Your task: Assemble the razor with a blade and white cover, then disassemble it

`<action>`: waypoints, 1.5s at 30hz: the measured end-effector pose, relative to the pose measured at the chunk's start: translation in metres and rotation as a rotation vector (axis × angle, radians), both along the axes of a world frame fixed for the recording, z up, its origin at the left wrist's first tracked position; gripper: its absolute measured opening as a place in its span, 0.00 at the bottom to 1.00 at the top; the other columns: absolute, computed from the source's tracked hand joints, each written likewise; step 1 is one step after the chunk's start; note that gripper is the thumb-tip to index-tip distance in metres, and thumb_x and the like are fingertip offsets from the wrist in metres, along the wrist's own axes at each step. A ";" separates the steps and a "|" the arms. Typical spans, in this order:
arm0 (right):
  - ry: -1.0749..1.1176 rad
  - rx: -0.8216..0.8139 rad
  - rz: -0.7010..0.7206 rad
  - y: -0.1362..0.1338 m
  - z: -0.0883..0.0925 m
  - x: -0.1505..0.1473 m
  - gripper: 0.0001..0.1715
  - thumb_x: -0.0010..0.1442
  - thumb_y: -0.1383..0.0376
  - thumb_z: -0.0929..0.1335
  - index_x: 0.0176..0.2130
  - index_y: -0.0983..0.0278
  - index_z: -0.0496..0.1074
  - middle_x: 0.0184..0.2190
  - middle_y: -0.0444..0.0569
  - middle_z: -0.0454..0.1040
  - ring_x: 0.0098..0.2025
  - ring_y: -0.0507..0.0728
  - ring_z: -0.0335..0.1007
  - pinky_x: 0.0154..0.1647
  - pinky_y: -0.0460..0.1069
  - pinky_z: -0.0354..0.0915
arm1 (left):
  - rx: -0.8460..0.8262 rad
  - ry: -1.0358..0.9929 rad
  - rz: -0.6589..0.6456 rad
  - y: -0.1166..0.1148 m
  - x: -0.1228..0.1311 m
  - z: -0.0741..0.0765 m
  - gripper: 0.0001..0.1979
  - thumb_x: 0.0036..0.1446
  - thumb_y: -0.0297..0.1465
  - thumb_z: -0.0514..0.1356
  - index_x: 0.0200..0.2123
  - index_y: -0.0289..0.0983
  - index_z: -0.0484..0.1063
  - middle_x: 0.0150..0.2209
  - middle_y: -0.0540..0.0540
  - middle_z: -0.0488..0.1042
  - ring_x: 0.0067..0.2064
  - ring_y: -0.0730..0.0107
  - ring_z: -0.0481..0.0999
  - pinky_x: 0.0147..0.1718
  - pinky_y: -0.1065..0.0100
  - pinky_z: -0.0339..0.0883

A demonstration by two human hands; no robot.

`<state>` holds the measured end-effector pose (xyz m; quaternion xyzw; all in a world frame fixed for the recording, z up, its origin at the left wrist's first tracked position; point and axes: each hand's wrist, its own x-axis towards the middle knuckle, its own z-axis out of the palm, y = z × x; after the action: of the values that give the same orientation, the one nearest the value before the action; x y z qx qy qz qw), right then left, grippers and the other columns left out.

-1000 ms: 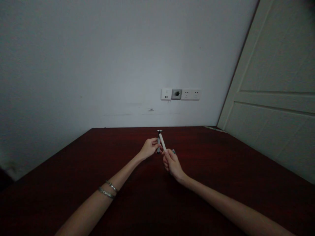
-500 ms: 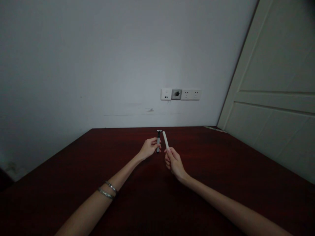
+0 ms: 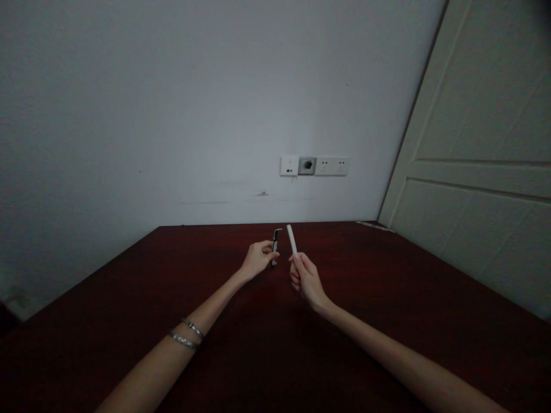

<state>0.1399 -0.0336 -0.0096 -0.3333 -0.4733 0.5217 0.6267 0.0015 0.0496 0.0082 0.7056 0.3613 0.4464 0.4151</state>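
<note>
Between the fingers and thumb of my left hand (image 3: 258, 259) is a razor (image 3: 275, 240), its black and grey handle nearly upright. The razor's head is at the top and points to the right. My right hand (image 3: 307, 278) is closed around the lower end of a plain white stick (image 3: 292, 238), which looks like a candle and leans slightly left at its tip. The razor's head and the stick's tip are side by side with a small gap between them. Both hands are over the dark red table (image 3: 258, 344).
Behind the table rises a pale wall (image 3: 215, 115) with a row of sockets (image 3: 331, 166). A panelled door (image 3: 482, 132) borders the table on the right. Near the back right corner lies a thin pale strip (image 3: 374, 226).
My left hand has turned the razor so that its head shows from the side, and moved it slightly left. The white stick has shifted a little up and right, widening the gap.
</note>
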 end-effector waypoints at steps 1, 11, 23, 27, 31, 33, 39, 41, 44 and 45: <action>-0.001 0.009 -0.011 0.002 0.004 0.001 0.19 0.54 0.49 0.64 0.32 0.61 0.60 0.16 0.33 0.49 0.14 0.44 0.39 0.11 0.39 0.38 | 0.029 0.044 0.048 0.000 0.000 0.000 0.09 0.45 0.28 0.62 0.32 0.32 0.70 0.23 0.49 0.73 0.23 0.72 0.73 0.24 0.71 0.65; -0.060 -0.037 0.012 0.002 -0.008 -0.010 0.20 0.53 0.48 0.63 0.31 0.61 0.60 0.16 0.33 0.50 0.14 0.44 0.40 0.11 0.39 0.38 | 0.238 0.273 0.257 -0.008 -0.001 0.005 0.08 0.45 0.29 0.63 0.31 0.34 0.73 0.23 0.49 0.73 0.24 0.73 0.69 0.25 0.72 0.60; -0.112 -0.040 0.050 -0.004 -0.006 -0.007 0.19 0.55 0.48 0.62 0.31 0.61 0.60 0.16 0.34 0.50 0.14 0.44 0.40 0.11 0.39 0.39 | 0.253 0.176 0.208 -0.009 0.000 0.015 0.12 0.45 0.31 0.62 0.36 0.33 0.77 0.26 0.48 0.75 0.27 0.70 0.70 0.27 0.72 0.62; -0.038 0.036 -0.003 -0.001 0.006 -0.007 0.19 0.54 0.48 0.63 0.31 0.61 0.59 0.16 0.34 0.49 0.15 0.44 0.40 0.11 0.39 0.39 | 0.258 0.201 0.225 -0.010 0.000 0.018 0.10 0.44 0.32 0.63 0.31 0.32 0.77 0.24 0.48 0.74 0.26 0.70 0.69 0.26 0.71 0.62; -0.018 0.009 -0.010 0.002 0.006 -0.010 0.19 0.53 0.48 0.63 0.31 0.61 0.58 0.16 0.34 0.49 0.14 0.44 0.40 0.11 0.40 0.39 | 0.250 0.194 0.201 -0.014 0.001 0.018 0.09 0.45 0.30 0.63 0.31 0.33 0.77 0.24 0.48 0.75 0.26 0.70 0.70 0.27 0.71 0.62; -0.039 -0.019 0.020 0.000 0.001 -0.012 0.20 0.53 0.48 0.63 0.30 0.61 0.58 0.16 0.34 0.49 0.14 0.44 0.40 0.11 0.40 0.39 | 0.230 0.175 0.197 -0.013 0.001 0.018 0.10 0.45 0.29 0.62 0.33 0.33 0.77 0.26 0.48 0.76 0.27 0.69 0.71 0.27 0.71 0.63; 0.027 0.039 -0.011 0.004 0.013 -0.009 0.19 0.53 0.49 0.64 0.30 0.60 0.59 0.16 0.33 0.49 0.14 0.44 0.39 0.11 0.39 0.37 | 0.257 0.188 0.220 -0.010 0.000 0.015 0.08 0.44 0.31 0.63 0.29 0.33 0.77 0.25 0.48 0.75 0.27 0.68 0.71 0.26 0.71 0.62; 0.035 0.030 -0.019 0.006 0.013 -0.008 0.19 0.52 0.48 0.65 0.30 0.60 0.59 0.15 0.33 0.49 0.14 0.44 0.39 0.11 0.39 0.37 | 0.267 0.190 0.211 -0.010 0.000 0.016 0.08 0.45 0.32 0.63 0.28 0.33 0.76 0.23 0.48 0.74 0.26 0.69 0.71 0.26 0.72 0.62; -0.004 -0.041 0.027 0.004 0.002 -0.010 0.20 0.52 0.48 0.64 0.30 0.61 0.59 0.15 0.33 0.49 0.14 0.44 0.39 0.10 0.39 0.37 | 0.254 0.151 0.199 -0.010 0.001 0.018 0.10 0.46 0.31 0.62 0.33 0.33 0.77 0.25 0.48 0.75 0.27 0.69 0.71 0.26 0.72 0.63; -0.012 -0.056 0.039 0.003 -0.001 -0.010 0.19 0.52 0.48 0.64 0.30 0.61 0.59 0.15 0.33 0.49 0.14 0.44 0.39 0.10 0.39 0.37 | 0.250 0.138 0.202 -0.010 0.001 0.019 0.11 0.46 0.31 0.62 0.34 0.33 0.76 0.26 0.48 0.75 0.27 0.69 0.72 0.26 0.72 0.63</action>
<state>0.1297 -0.0308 -0.0105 -0.3445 -0.4687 0.5448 0.6040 0.0022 0.0391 0.0272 0.7410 0.3997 0.4777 0.2511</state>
